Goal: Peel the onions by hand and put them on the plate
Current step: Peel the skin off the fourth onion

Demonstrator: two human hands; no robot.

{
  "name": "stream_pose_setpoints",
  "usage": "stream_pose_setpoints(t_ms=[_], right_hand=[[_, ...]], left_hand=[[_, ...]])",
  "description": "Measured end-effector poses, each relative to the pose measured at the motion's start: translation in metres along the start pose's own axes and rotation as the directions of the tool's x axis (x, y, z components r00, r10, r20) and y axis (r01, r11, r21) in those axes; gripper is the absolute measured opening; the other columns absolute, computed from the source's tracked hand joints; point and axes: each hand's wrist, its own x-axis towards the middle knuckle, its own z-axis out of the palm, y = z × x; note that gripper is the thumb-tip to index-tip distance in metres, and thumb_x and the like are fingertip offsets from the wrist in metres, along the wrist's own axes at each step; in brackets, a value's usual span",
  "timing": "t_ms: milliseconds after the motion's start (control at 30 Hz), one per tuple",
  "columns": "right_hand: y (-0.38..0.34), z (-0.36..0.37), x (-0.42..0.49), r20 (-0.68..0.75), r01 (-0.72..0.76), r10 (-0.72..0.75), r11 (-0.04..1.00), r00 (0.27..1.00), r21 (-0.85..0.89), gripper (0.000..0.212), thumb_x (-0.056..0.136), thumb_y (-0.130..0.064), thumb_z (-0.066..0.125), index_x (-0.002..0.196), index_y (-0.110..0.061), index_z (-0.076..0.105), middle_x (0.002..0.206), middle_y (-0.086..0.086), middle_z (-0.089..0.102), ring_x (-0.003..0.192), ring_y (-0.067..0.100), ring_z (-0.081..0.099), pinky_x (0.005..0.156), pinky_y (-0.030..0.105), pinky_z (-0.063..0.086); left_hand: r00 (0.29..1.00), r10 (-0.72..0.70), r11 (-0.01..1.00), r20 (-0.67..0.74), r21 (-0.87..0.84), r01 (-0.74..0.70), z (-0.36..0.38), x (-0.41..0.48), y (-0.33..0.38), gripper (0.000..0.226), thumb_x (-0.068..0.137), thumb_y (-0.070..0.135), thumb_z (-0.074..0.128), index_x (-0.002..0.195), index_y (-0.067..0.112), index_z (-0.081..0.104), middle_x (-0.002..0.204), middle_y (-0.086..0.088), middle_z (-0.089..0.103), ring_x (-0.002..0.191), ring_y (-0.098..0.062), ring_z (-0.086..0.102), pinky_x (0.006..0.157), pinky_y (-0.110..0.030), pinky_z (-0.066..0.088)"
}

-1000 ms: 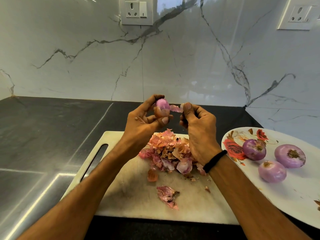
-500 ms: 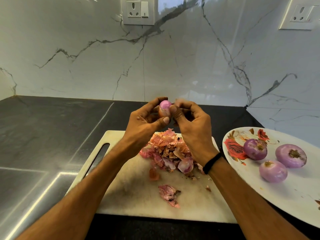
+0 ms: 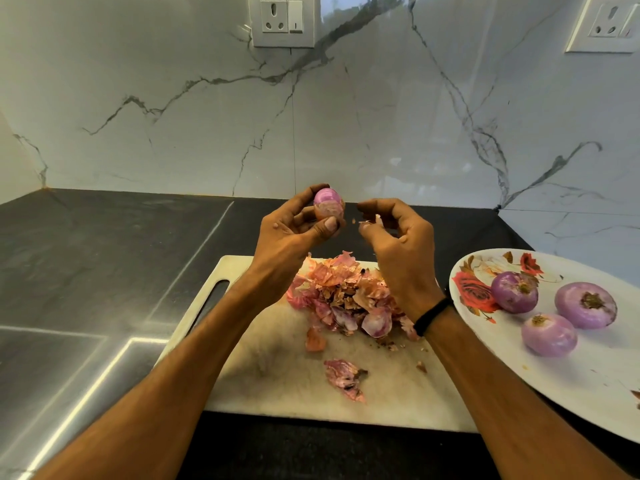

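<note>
Left hand grips the small onion at centre frame, above the far edge of the cutting board, thumb curled across its lower front. Top half of the onion is bare purple; a papery orange-pink patch still clings lower down, by the thumb.

Change: half a second ago the right fingers were on the onion. Now the right hand has pulled off to the right, a clear gap between the hands, and it pinches a thin scrap of skin between thumb and fingertips. A tiny flake hangs in the gap. So one more strip is off.

Pile of skins sits on the board below the hands, with one loose piece nearer the bottom of the frame. Plate at right holds three peeled onions, touching or nearly so.

Judgement: the fourth onion is partly done. The scrap likely drops onto the pile, and the remaining patch needs another pull before the onion goes to the plate. No unpeeled onions elsewhere in view. Dark counter at left.
</note>
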Motion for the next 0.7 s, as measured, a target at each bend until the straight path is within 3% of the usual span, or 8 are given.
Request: stream_pose_setpoints(t_ms=[100,167,333,567,700], right_hand=[[0.0024,0.0013,-0.0025,-0.042,0.229,-0.246,0.943,0.968,-0.242,0.005,0.085,-0.014,0.067,0.090,-0.015,0.066,0.090,-0.001,0.063,0.079,0.009,0.057,0.068,0.015,0.049],[0.0036,0.0034,-0.0035,-0.008,0.316,-0.338,0.887,0.941,-0.337,0.013,0.083,-0.015,0.070,0.095,-0.012,0.065,0.093,0.001,0.061,0.083,0.011,0.055,0.072,0.015,0.046],[-0.0007,0.0066,-0.0069,0.058,0.363,-0.363,0.883,0.930,-0.298,0.041,0.078,-0.010,0.073,0.116,-0.008,0.059,0.108,0.005,0.060,0.098,0.010,0.057,0.082,0.011,0.047],[-0.0031,0.0057,-0.0052,0.083,0.359,-0.350,0.907,0.933,-0.221,0.033,0.082,-0.016,0.072,0.112,-0.007,0.061,0.105,0.004,0.061,0.092,0.011,0.058,0.076,0.008,0.048],[0.0004,0.0061,-0.0047,0.083,0.361,-0.351,0.900,0.933,-0.246,0.028,0.083,-0.010,0.074,0.109,-0.006,0.064,0.104,0.006,0.062,0.091,0.008,0.055,0.080,0.005,0.044]], left_hand=[[1.000,0.000,1.000,-0.013,-0.001,0.000,-0.0003,-0.0004,0.0005,0.060,0.077,0.017,0.073,0.134,0.019,0.055,0.120,-0.016,0.067,0.110,-0.030,0.068,0.100,-0.046,0.054],[1.000,-0.006,1.000,-0.019,0.001,0.006,-0.0008,0.0000,0.0003,0.063,0.077,0.017,0.073,0.137,0.014,0.054,0.120,-0.016,0.067,0.111,-0.028,0.068,0.100,-0.046,0.054],[0.999,-0.039,0.999,0.013,0.004,0.039,-0.0021,-0.0005,0.0004,0.063,0.077,0.020,0.073,0.137,0.015,0.054,0.119,-0.014,0.068,0.112,-0.027,0.067,0.101,-0.046,0.053],[0.994,-0.074,0.997,0.085,-0.025,0.076,-0.0025,-0.0034,-0.0005,0.059,0.084,0.020,0.071,0.140,0.009,0.054,0.129,-0.015,0.065,0.121,-0.030,0.062,0.106,-0.053,0.047],[0.990,-0.080,0.991,0.119,-0.093,0.091,0.0005,-0.0067,0.0057,0.042,0.089,0.021,0.059,0.130,0.013,0.060,0.122,-0.010,0.069,0.109,-0.024,0.069,0.094,-0.035,0.056]])
